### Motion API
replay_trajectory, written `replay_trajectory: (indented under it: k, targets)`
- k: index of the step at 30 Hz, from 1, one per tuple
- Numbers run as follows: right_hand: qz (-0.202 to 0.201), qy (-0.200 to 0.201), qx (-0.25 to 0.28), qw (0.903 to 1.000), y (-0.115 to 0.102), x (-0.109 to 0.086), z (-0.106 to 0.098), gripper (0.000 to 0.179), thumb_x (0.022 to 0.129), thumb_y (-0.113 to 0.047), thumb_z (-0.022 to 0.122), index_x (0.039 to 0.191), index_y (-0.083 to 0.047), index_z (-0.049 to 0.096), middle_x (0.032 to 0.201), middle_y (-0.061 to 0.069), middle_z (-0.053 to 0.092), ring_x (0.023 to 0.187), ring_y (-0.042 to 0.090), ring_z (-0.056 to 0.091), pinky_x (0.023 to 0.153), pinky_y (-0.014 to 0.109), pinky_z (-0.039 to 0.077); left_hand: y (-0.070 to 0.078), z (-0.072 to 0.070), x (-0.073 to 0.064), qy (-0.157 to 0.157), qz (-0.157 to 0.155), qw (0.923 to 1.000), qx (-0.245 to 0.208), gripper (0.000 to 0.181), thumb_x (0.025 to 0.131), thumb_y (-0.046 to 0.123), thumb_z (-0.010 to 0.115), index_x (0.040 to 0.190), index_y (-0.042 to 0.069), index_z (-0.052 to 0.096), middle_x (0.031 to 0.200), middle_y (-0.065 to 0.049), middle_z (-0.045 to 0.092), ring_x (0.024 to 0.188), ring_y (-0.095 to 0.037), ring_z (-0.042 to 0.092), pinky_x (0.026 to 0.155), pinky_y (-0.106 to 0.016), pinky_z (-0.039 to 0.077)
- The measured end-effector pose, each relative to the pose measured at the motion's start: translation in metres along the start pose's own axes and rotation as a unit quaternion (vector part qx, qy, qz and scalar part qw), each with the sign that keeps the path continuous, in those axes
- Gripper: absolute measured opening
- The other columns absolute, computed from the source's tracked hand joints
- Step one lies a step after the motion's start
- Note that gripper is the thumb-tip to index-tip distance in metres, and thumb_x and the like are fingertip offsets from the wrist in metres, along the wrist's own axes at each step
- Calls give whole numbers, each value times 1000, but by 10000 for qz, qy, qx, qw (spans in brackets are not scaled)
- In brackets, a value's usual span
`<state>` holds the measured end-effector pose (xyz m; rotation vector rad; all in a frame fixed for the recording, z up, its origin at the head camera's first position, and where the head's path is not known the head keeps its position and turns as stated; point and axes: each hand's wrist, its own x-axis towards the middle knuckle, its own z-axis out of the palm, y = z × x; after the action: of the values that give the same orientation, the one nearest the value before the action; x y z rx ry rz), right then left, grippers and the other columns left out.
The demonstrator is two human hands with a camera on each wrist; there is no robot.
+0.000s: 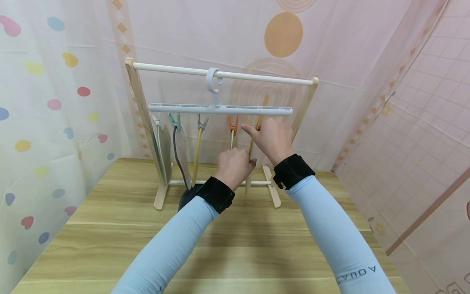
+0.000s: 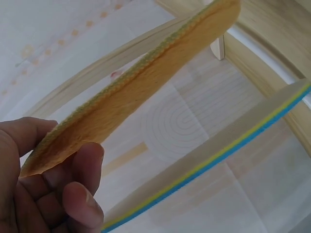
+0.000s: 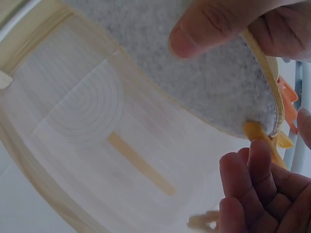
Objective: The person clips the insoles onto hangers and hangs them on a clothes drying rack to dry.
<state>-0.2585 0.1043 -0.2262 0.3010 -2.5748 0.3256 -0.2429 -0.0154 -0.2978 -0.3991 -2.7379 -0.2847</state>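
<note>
A pale blue hanger hooks over the white rail of a small rack. From it hang several insoles in clothespins. My left hand pinches one insole, orange on one face and grey on the other, between thumb and fingers. In the right wrist view a yellow clothespin grips that insole's tip. Around the clothespin are the spread thumb and fingers of my right hand, just under the hanger's right end. Nearby, an orange clothespin holds another insole with a yellow and blue edge.
More insoles hang at left from a teal clothespin, a grey clothespin and a pale one. The rack's wooden posts stand on the wooden table. A dark object sits behind my left wrist. Patterned curtains surround the table.
</note>
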Motion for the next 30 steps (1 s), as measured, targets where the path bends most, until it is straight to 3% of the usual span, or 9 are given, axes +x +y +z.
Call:
replay_trajectory:
  k: [4,13,16,20,25,30]
  targets:
    - [129,-152,200,9996,1,-6,1,71,92,-69,50,49,-13,51,51,-3,27,46,14,29,42,28,19,-1,1,-4,-72,16,10000,3,51,98,42,60,57,16,47,47,5,35,44,-13,42,42,-28,33]
    - [-21,13,453,9990,7,-21,5,68,94,-64,51,47,-15,50,48,-4,26,46,13,26,43,27,17,-7,5,-15,-240,78,9996,-113,53,98,45,59,56,15,48,46,5,37,43,-13,42,42,-28,31]
    - [66,-37,696,9975,9,-29,6,66,95,-63,51,51,-14,60,46,-5,32,45,13,33,43,28,21,-10,6,-19,-224,130,9997,-4,56,97,47,59,54,16,46,45,5,34,42,-13,40,41,-28,30]
    - [218,-70,972,9950,12,-44,9,63,97,-62,49,61,-14,70,47,-4,40,46,15,42,44,29,27,-16,9,-26,-119,153,9998,71,61,96,50,59,49,16,41,45,6,28,41,-13,35,39,-28,26]
    - [273,-50,1239,9919,19,-66,18,65,99,-59,48,59,-11,65,45,-4,39,43,15,38,44,30,27,-22,11,-39,-157,120,9998,-60,64,96,51,59,47,16,38,45,7,24,40,-11,31,39,-27,22]
    - [515,-141,1365,9892,28,-86,32,60,99,-57,50,67,-12,73,46,-6,39,44,13,37,45,29,28,-29,15,-52,-103,183,9996,-208,66,94,51,62,45,15,37,44,7,24,39,-11,31,39,-27,21]
